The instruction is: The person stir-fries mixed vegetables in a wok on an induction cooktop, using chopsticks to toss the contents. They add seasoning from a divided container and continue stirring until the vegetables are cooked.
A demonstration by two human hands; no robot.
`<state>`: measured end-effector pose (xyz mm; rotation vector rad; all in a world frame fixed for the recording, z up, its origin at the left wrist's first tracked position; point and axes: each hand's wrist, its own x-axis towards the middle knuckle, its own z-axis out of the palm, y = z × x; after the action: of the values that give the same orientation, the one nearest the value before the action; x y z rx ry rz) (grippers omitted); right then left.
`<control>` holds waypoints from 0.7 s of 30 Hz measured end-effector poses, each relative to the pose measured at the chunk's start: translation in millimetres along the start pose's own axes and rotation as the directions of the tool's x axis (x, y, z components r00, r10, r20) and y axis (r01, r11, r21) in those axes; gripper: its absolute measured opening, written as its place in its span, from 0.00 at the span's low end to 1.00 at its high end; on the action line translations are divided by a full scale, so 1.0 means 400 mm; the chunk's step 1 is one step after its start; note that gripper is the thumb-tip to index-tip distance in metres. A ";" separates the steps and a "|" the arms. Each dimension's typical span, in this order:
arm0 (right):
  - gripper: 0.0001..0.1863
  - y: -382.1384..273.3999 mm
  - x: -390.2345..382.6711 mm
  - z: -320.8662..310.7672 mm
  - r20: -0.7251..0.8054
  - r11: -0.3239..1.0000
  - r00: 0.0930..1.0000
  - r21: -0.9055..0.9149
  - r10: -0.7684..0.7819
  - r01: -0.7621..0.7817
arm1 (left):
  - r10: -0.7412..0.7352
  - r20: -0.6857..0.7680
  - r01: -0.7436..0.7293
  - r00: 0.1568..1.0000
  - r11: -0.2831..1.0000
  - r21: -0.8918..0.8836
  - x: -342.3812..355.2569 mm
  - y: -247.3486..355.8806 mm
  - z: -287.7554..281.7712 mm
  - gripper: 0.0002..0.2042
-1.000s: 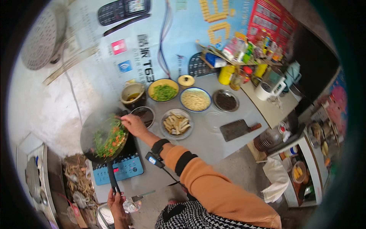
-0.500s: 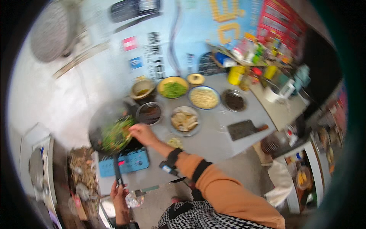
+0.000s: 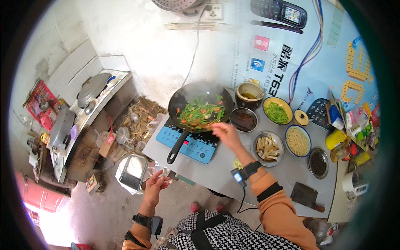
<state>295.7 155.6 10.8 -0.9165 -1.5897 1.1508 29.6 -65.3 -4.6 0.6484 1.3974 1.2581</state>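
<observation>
A black wok (image 3: 179, 98) holding green vegetables and orange pieces (image 3: 202, 108) sits steaming on a blue induction cooker (image 3: 200, 152), its handle (image 3: 177, 150) pointing toward me. Fingers of my right hand (image 3: 225, 133) grip a brown wooden spatula (image 3: 204, 126) at the wok's near side. My left hand (image 3: 157, 182) is open, below the handle's end at the table's front edge. Right of the wok stand a bowl of dark liquid (image 3: 243, 119), a plate of pale strips (image 3: 266, 148), yellow bowls of greens (image 3: 276, 114) and noodles (image 3: 298, 141), and a pot with yellow liquid (image 3: 249, 93).
A cleaver (image 3: 304, 196) and a dark-filled dish (image 3: 318, 164) lie at the table's right, before jars (image 3: 335, 139) and packets. At left are a counter with a lidded pot (image 3: 91, 87), heaped dry scraps (image 3: 141, 118) and a metal lidded container (image 3: 131, 173) below table height.
My left hand has let go of the wok's handle and opened. My right hand stays at the wok with the spatula. The view has swung left, showing more of the side counter.
</observation>
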 end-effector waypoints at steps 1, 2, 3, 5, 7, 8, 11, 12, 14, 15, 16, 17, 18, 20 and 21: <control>0.09 0.001 0.024 -0.032 -0.054 0.991 0.997 -0.128 -0.054 0.047 | -0.016 -0.023 0.016 1.000 1.000 -0.006 -0.010 -0.004 0.004 0.17; 0.10 0.005 0.045 -0.065 -0.109 0.970 0.993 -0.243 -0.037 0.010 | 0.006 -0.042 -0.006 0.999 1.000 -0.014 -0.026 -0.008 0.002 0.17; 0.09 0.013 0.063 -0.094 -0.124 0.978 0.988 -0.201 -0.089 0.063 | 0.009 -0.074 -0.010 0.997 1.000 -0.014 -0.041 -0.014 0.001 0.16; 0.09 0.032 0.097 -0.141 -0.178 0.982 0.978 -0.170 -0.109 0.079 | 0.015 -0.134 -0.018 0.991 1.000 -0.023 -0.063 -0.029 0.000 0.15; 0.09 0.049 0.122 -0.153 -0.262 0.979 0.953 -0.169 -0.152 0.110 | 0.002 -0.159 -0.013 0.987 0.997 -0.071 -0.083 -0.040 -0.006 0.15; 0.10 0.052 0.128 -0.154 -0.244 0.958 0.954 -0.264 -0.175 0.108 | 0.000 -0.174 -0.015 0.985 0.996 -0.090 -0.089 -0.041 -0.009 0.15; 0.10 0.049 0.130 -0.103 -0.038 0.990 0.999 -0.136 0.027 -0.032 | -0.012 -0.241 -0.007 0.970 0.997 -0.077 -0.104 -0.043 -0.015 0.14; 0.10 0.041 0.126 -0.087 0.019 1.000 1.000 -0.022 -0.012 0.013 | -0.021 -0.268 0.001 0.963 0.997 -0.075 -0.107 -0.045 -0.015 0.14; 0.09 0.026 0.119 -0.047 0.031 0.985 0.986 0.057 -0.167 0.165 | -0.017 -0.268 -0.004 0.963 0.997 -0.077 -0.112 -0.047 -0.018 0.13; 0.09 0.020 0.118 -0.028 0.081 0.978 0.975 0.038 -0.207 0.204 | -0.023 -0.285 0.001 0.958 0.997 -0.075 -0.114 -0.049 -0.020 0.13; 0.09 0.016 0.118 -0.009 0.161 0.982 0.971 0.096 -0.176 0.162 | -0.018 -0.267 -0.005 0.964 0.996 -0.086 -0.117 -0.052 -0.022 0.13; 0.09 0.015 0.124 -0.002 0.178 0.996 0.981 -0.006 -0.082 0.084 | -0.020 -0.261 -0.004 0.965 0.996 -0.091 -0.119 -0.056 -0.023 0.13; 0.09 0.018 0.133 0.003 0.246 0.997 0.966 0.007 -0.076 0.077 | -0.036 -0.264 0.011 0.964 0.995 -0.094 -0.118 -0.058 -0.026 0.13; 0.09 0.032 0.168 -0.009 0.044 0.978 0.996 -0.190 -0.074 0.081 | -0.008 -0.256 -0.014 0.967 0.996 -0.087 -0.117 -0.061 -0.034 0.13; 0.09 0.043 0.189 -0.023 -0.021 0.984 1.000 -0.179 -0.014 0.010 | -0.005 -0.262 -0.018 0.965 0.996 -0.087 -0.119 -0.063 -0.038 0.13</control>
<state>284.1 232.8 14.8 -1.0313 -1.6983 0.9977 34.1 -120.4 -13.4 0.4371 1.5447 1.4420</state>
